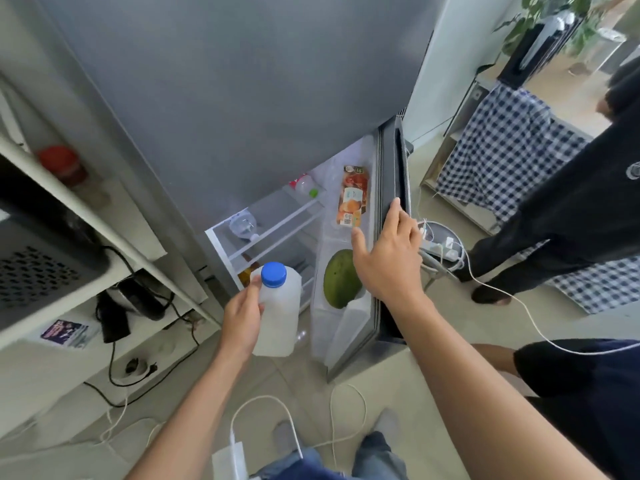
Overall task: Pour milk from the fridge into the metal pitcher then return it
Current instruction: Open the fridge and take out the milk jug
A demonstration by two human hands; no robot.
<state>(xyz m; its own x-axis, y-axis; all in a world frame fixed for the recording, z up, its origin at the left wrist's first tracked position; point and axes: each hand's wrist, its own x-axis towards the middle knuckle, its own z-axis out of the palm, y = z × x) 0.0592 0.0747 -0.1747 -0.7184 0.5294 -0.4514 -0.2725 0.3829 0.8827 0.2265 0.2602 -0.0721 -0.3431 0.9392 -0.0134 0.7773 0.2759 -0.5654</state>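
Observation:
My left hand (242, 318) grips a white plastic milk jug (278, 317) with a blue cap, held upright in front of the open lower compartment of the grey fridge (242, 98). My right hand (388, 258) rests on the top edge of the open fridge door (393, 188), fingers spread over it. White shelves (277, 226) inside the fridge hold bottles. The door rack carries an orange juice carton (353, 197) and a large green fruit (341, 278). The metal pitcher is not in view.
A white shelf unit (86, 216) with a dark appliance, a kettle and cables stands to the left. White cables trail across the floor near my feet. Another person in dark clothes (561, 230) stands at the right beside a checked cloth and a power strip.

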